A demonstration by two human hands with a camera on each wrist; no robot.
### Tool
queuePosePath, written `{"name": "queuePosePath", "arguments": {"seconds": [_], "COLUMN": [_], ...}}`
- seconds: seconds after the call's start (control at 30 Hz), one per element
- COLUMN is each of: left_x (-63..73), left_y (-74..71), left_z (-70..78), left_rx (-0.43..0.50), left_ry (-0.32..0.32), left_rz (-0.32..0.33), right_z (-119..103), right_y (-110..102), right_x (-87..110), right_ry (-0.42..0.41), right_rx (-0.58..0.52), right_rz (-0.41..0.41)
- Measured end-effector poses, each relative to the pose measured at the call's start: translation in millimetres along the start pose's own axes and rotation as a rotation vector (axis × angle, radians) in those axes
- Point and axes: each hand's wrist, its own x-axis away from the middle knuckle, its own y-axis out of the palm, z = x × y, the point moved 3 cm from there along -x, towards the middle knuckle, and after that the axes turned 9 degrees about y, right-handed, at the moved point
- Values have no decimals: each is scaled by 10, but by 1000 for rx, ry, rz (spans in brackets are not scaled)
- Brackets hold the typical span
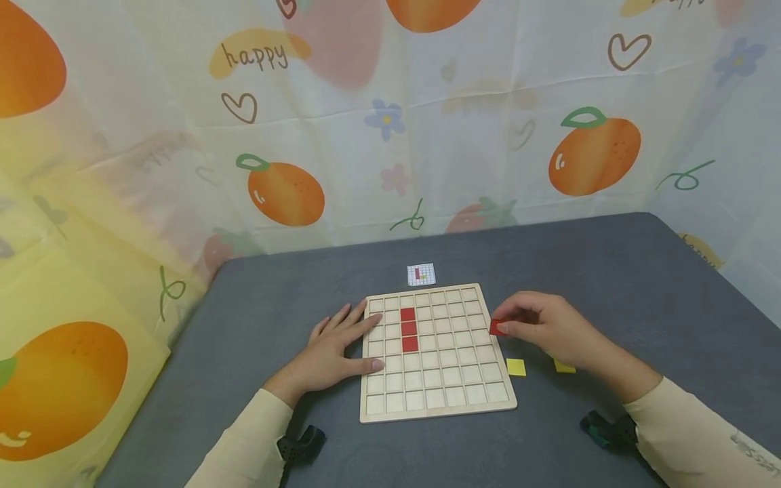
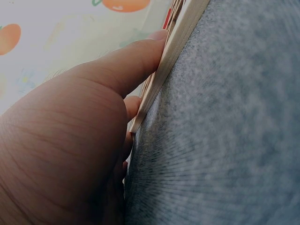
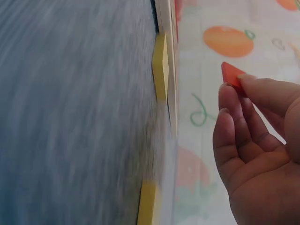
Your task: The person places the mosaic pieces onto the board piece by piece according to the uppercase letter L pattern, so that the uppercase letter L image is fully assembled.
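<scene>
A wooden grid board [image 1: 436,400] lies on the dark table, with three red square tiles [image 1: 409,329] in a column in its upper left part. My left hand [image 1: 329,356] rests at the board's left edge, fingers spread, thumb and fingertips touching the frame and cells. My right hand [image 1: 549,329] pinches another red tile [image 1: 497,328] between thumb and fingers, just off the board's right edge. In the right wrist view this red tile [image 3: 231,77] is raised above the table. Two yellow tiles, one near the board [image 1: 516,367] and one partly under the right hand [image 1: 564,367], lie on the table.
Behind the board lies a small printed pattern card [image 1: 422,274] showing a grid with red and yellow marks. A fruit-patterned curtain [image 1: 342,149] hangs behind and beside the table [image 1: 305,278]. Black straps [image 1: 302,445] show at both wrists.
</scene>
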Motion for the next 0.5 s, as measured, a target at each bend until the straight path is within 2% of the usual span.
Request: {"name": "queuePosePath", "arguments": {"seconds": [0.33, 0.5], "left_x": [-6, -2], "left_y": [-1, -1], "left_z": [5, 3], "left_rx": [0, -8], "left_ry": [-5, -1], "left_rz": [-3, 1], "right_z": [-207, -299], "right_y": [346, 521], "right_x": [-182, -255], "right_ry": [-36, -61], "right_rx": [-1, -7], "right_rz": [-63, -57]}}
